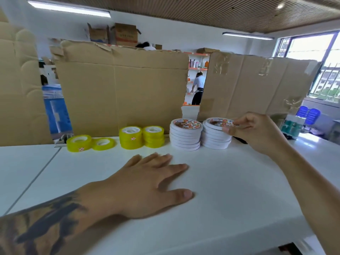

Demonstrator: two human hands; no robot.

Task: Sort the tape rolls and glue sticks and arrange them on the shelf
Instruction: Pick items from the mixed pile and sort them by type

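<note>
Two stacks of flat white tape rolls with printed labels stand at the back of the white shelf top [239, 181]: a left stack [185, 135] and a right stack [215, 134]. My right hand [257, 133] pinches the top roll of the right stack at its right edge. To the left stand two stacks of yellow tape rolls [130, 138] [153, 136], then a low yellow stack [79, 143] and a single yellow roll [103, 143]. My left hand [147, 183] rests flat on the shelf top, fingers spread, holding nothing. No glue sticks are in view.
Upright cardboard sheets [121, 92] [252, 83] wall off the back of the shelf top. Through the gap between them a person [198, 87] stands at a far shelf. Blue stools [309, 115] and a window are at the right. A seam runs through the surface at the left.
</note>
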